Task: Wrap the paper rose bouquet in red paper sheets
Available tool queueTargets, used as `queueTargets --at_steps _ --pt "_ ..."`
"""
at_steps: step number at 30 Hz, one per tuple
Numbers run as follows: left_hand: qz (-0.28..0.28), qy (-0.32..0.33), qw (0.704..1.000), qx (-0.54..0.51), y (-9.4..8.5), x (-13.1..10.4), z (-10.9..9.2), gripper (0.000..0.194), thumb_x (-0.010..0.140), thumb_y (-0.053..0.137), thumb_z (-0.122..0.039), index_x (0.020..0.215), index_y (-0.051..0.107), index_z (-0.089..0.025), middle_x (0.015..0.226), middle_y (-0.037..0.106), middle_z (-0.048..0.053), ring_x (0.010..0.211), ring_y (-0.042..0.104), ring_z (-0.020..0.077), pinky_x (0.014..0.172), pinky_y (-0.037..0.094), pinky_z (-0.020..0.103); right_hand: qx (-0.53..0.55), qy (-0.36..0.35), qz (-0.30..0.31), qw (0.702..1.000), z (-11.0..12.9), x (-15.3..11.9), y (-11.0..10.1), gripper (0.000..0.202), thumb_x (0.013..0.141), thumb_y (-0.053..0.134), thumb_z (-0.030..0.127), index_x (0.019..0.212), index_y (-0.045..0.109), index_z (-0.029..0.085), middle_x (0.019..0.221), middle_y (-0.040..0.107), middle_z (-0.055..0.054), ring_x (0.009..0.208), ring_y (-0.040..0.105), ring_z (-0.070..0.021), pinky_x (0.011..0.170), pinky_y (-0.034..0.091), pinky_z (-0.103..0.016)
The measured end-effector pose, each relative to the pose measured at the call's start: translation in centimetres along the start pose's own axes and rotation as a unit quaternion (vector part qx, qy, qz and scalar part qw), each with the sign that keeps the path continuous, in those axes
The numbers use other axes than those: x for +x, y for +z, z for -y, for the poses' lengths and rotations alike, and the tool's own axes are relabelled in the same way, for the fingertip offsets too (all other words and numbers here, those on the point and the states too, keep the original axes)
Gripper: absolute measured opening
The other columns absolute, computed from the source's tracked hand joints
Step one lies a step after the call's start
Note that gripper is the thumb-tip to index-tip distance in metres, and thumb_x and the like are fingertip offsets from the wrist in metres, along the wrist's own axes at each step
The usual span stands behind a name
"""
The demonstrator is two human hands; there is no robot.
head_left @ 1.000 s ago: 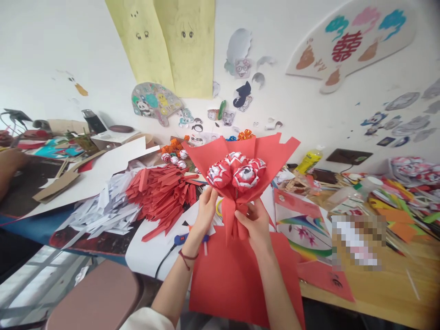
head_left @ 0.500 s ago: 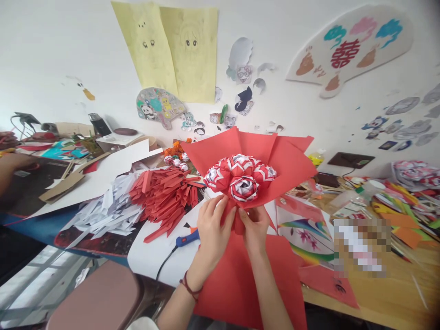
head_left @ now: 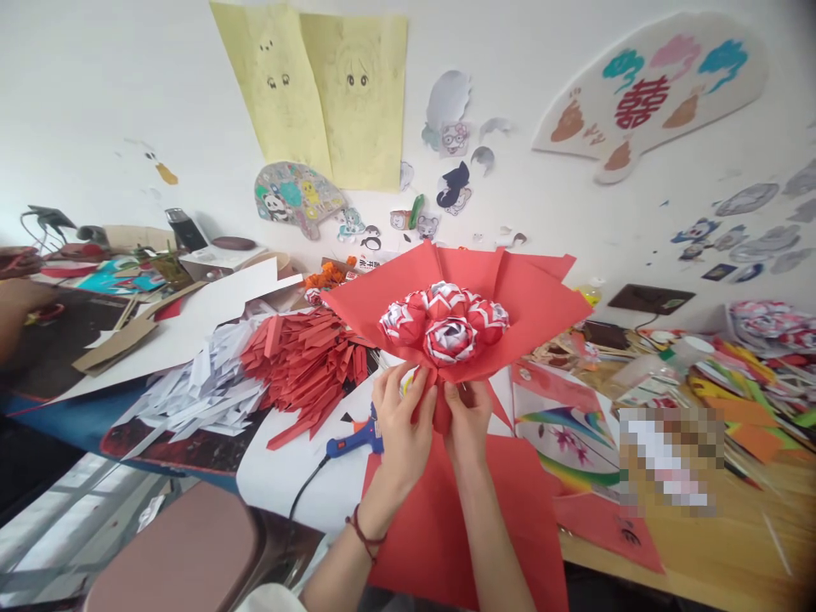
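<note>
Between my two hands stands a bouquet of red and white paper flowers (head_left: 450,340), wrapped in folded red paper (head_left: 541,297). My left hand (head_left: 406,416) is closed on the gathered paper at the bouquet's base, from the left. From the right, my right hand (head_left: 468,415) pinches the same gathered base with thumb and fingers. The stems inside the wrap are hidden. Under my forearms lies a flat red sheet (head_left: 510,518). A blue glue gun (head_left: 354,442) rests just left of my left hand, its tip end partly hidden.
Piles of red paper strips (head_left: 306,361) and white paper strips (head_left: 197,382) lie to the left. On the right are a printed plastic packet (head_left: 567,433) and coloured paper scraps (head_left: 745,416). Another person's hand (head_left: 22,306) is at far left, near scissors. A stool (head_left: 178,552) stands below.
The bouquet's wrap has tilted and spread wider at its left and right edges. My left hand has shifted slightly right, uncovering more of the glue gun. Both hands keep their hold.
</note>
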State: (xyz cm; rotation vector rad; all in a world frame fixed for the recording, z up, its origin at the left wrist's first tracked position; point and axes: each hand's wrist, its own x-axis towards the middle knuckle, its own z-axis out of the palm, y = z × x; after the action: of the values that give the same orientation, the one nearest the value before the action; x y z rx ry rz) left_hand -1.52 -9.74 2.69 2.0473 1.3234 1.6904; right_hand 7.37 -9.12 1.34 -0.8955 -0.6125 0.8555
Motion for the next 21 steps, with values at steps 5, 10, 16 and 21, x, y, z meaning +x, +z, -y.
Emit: queueTargets --at_steps 5,10,16,21 --pt "-0.034 0.015 0.999 0.011 0.5 -0.3 0.1 0.031 0.091 0.055 -0.017 0.118 0.065 -0.028 0.121 0.061 0.009 0.111 0.049 0.0252 0.095 0.043 0.046 0.021 0.027 0.008 0.999 -0.3 0.2 0.0 0.038 0.069 0.079 0.039 0.099 0.065 0.021 0.107 0.071 -0.009 0.096 0.068 -0.0254 0.083 0.056 -0.039" --pt "-0.05 0.041 0.997 0.038 0.7 -0.4 0.3 0.032 0.089 0.057 -0.015 0.116 0.066 -0.028 0.118 0.063 0.009 0.109 0.049 0.0258 0.092 0.042 0.046 0.04 0.048 0.04 0.997 -0.2 0.3 -0.1 0.046 0.069 0.08 0.038 0.109 0.062 0.024 0.112 0.07 -0.009 0.101 0.068 -0.0252 0.087 0.056 -0.039" --pt "-0.054 0.083 0.99 0.104 0.1 -0.5 0.4 0.032 0.086 0.06 -0.013 0.113 0.067 -0.027 0.112 0.067 0.009 0.106 0.053 0.0275 0.088 0.037 0.045 0.031 0.053 0.075 0.995 -0.7 0.8 -1.1 0.038 0.069 0.081 0.04 0.101 0.066 0.026 0.097 0.074 -0.005 0.091 0.071 -0.0202 0.083 0.058 -0.033" --pt "-0.066 0.131 0.979 0.14 -0.4 -0.4 0.0 0.032 0.084 0.061 -0.011 0.112 0.068 -0.025 0.109 0.071 0.008 0.099 0.058 0.025 0.089 0.035 0.044 0.072 0.079 0.102 0.989 -1.4 0.9 -1.4 0.034 0.07 0.081 0.042 0.095 0.068 0.024 0.098 0.075 -0.005 0.087 0.071 -0.0176 0.076 0.059 -0.027"
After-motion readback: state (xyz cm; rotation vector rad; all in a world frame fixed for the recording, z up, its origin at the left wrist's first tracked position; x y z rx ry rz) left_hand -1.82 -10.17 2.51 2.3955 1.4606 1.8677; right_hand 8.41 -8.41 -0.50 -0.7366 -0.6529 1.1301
